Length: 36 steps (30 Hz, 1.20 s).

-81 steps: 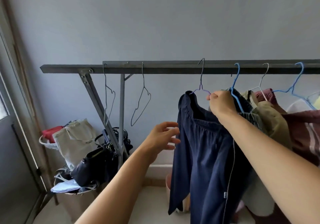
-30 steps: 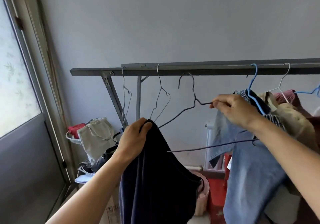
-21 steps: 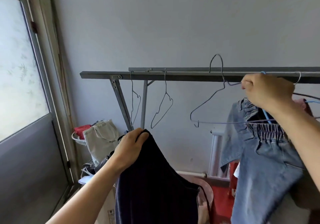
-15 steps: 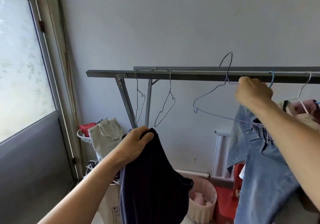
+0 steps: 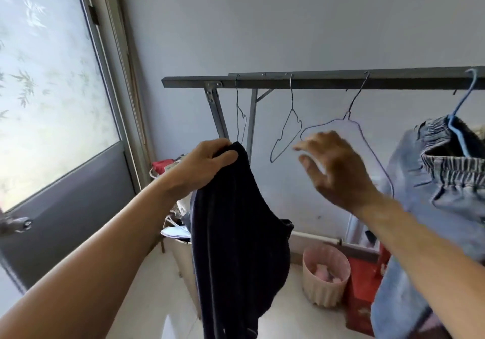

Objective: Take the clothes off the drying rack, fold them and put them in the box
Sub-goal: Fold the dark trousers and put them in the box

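My left hand (image 5: 207,161) grips the top of a dark navy garment (image 5: 236,241), which hangs down in front of me. My right hand (image 5: 333,168) is open and blurred, fingers spread, just below an empty wire hanger (image 5: 350,114) that hangs on the grey metal drying rack bar (image 5: 301,81). Two more empty wire hangers (image 5: 288,128) hang to its left. At the right, light blue jeans (image 5: 430,207) hang from a blue hanger (image 5: 462,107) on the same bar. A cardboard box (image 5: 183,257) shows partly behind the navy garment.
A frosted glass door (image 5: 52,76) stands at the left. A pink ribbed bin (image 5: 325,273) and a red stool (image 5: 362,286) sit on the pale floor under the rack. Bags and clutter (image 5: 170,165) pile against the rack's left leg.
My right hand hooked the empty wire hanger onto the bar, let go of it and dropped lower. My left hand kept hold of the navy garment. The view swung left.
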Motion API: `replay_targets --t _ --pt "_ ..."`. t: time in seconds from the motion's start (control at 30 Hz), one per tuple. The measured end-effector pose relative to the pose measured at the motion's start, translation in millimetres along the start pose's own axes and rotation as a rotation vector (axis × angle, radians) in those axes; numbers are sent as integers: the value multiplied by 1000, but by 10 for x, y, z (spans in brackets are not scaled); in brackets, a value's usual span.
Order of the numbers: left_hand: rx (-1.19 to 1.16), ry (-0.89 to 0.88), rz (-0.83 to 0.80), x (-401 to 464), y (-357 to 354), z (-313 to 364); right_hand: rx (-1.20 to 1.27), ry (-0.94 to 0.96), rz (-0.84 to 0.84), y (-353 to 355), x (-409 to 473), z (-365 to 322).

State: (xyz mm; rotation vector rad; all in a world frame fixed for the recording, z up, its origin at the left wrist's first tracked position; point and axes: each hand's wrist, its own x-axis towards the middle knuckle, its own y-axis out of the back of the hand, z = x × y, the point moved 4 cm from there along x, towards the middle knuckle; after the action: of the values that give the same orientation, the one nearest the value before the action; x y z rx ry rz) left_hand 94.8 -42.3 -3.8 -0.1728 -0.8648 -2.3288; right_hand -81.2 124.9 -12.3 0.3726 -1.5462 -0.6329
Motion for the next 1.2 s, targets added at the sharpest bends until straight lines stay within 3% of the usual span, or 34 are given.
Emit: replay_targets --t 0.07,0.17,0.27,0.43,0.6,0.7,0.83,0.97,1.1,1.2 --pt "-30 -36 -8 -65 89 40 285 29 -332 -383 -217 -323" --pt "-84 -66 -26 -186 243 93 350 -151 -804 -921 -546 -404" --pt "-116 -66 39 -277 459 55 514 -337 -937 -1244 -804 -358" --pt "-64 21 177 -480 867 -194 885 -468 -822 -1205 -806 -300" --pt "55 196 144 -792 1163 -499 1103 -672 -586 -945 -534 32" --pt "-7 313 169 -897 1179 -620 1263 -746 -573 -826 -381 102" --pt "-131 463 289 -864 1046 -768 1148 -795 -626 -784 -236 13" --pt "-179 620 456 -785 774 -868 957 -905 -478 -835 -137 -146" --pt "-216 516 472 -638 422 -648 870 -935 -299 -887 -49 -431" --pt "-241 376 421 -507 107 -349 876 -890 -274 -897 44 -695"
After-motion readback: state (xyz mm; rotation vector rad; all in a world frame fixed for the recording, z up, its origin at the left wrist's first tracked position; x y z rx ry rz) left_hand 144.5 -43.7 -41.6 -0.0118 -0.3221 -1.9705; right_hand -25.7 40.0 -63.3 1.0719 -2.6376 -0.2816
